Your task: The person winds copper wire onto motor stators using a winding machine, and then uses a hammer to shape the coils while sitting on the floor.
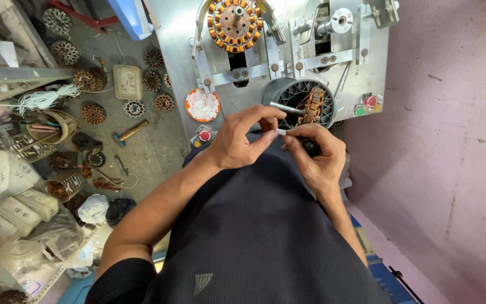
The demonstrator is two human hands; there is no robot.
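Observation:
My left hand (238, 141) and my right hand (317, 156) meet in front of my chest, both pinching a small white strip (280, 132) between their fingertips. My right hand also wraps a dark tool handle (311, 147). Just beyond the hands a copper-wound stator (312, 106) stands on edge inside a dark ribbed round holder (288, 93), with a metal rod (287, 107) poking toward it. Higher on the grey metal machine (178, 67) another stator with orange windings (235, 23) is mounted on a spindle.
A round tray of white slips (202, 105) sits left of the hands, with red and green buttons (370, 103) on the machine panel. Several stators (93, 114), a hammer (129, 133) and plastic bags (12, 214) litter the floor at left. A pink wall (451, 141) stands on the right.

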